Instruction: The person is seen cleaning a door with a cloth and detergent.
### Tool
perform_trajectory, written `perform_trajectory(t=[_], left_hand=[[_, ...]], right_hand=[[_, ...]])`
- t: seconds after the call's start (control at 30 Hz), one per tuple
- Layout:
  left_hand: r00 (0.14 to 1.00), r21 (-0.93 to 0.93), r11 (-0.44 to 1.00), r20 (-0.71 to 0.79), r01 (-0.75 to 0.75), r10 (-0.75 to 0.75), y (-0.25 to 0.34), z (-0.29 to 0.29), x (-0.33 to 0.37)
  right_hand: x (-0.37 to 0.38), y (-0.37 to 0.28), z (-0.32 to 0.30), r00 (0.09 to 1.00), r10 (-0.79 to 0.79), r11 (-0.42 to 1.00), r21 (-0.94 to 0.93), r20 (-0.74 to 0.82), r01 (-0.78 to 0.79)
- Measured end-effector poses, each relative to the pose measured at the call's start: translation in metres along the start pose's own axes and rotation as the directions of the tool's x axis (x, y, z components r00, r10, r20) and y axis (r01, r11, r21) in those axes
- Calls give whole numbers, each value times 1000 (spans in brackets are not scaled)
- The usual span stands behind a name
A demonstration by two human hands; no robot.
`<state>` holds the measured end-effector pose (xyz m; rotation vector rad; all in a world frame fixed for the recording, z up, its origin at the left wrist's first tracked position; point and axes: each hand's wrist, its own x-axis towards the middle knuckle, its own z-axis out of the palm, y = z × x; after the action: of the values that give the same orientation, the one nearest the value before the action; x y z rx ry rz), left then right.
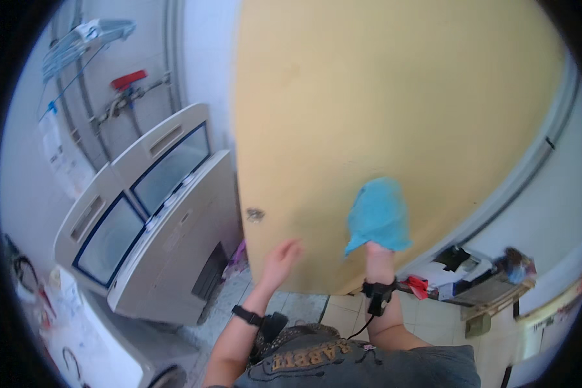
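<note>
My right hand (376, 249) is at a pale yellow door (343, 84), with a light blue cloth (378, 210) draped over it and held against the door's surface. The cloth hides the fingers, and its lower edge hangs around my wrist. Lower and to the left, my left hand (283, 258) is in front of the door near its edge, slightly blurred. Its fingers are loosely bent, with nothing seen in them. A metal door lock (255, 215) sits just above it. Each wrist wears a black strap with a small device.
A white twin-tub washing machine (181, 226) stands left of the door. Behind it are pipes and a tap with a red handle (129, 79); hangers (90, 42) hang above. A wooden rack (498, 301) with assorted items is at the right. The floor is tiled.
</note>
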<state>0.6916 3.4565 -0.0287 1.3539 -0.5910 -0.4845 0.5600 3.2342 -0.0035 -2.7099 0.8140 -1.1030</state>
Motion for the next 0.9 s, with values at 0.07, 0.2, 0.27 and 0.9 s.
perform_trajectory(t=[0.07,0.2,0.27,0.9], left_hand=[[999,116,993,-6,-34,35,2,3,-2],[1000,-135,991,-26,-7,3,-21,33,-7],[995,-189,982,-101,6,-26,-35,50,-1],[944,10,998,-324,-67,67,-4,24,-35]], right_hand=[[-16,4,0,998,-46,996,-73,-41,43],[-35,-3,-48,969,140,986,-120,205,-117],[-28,10,-55,991,131,976,177,-19,-125],[39,-31,-21,988,135,365,923,77,-122]])
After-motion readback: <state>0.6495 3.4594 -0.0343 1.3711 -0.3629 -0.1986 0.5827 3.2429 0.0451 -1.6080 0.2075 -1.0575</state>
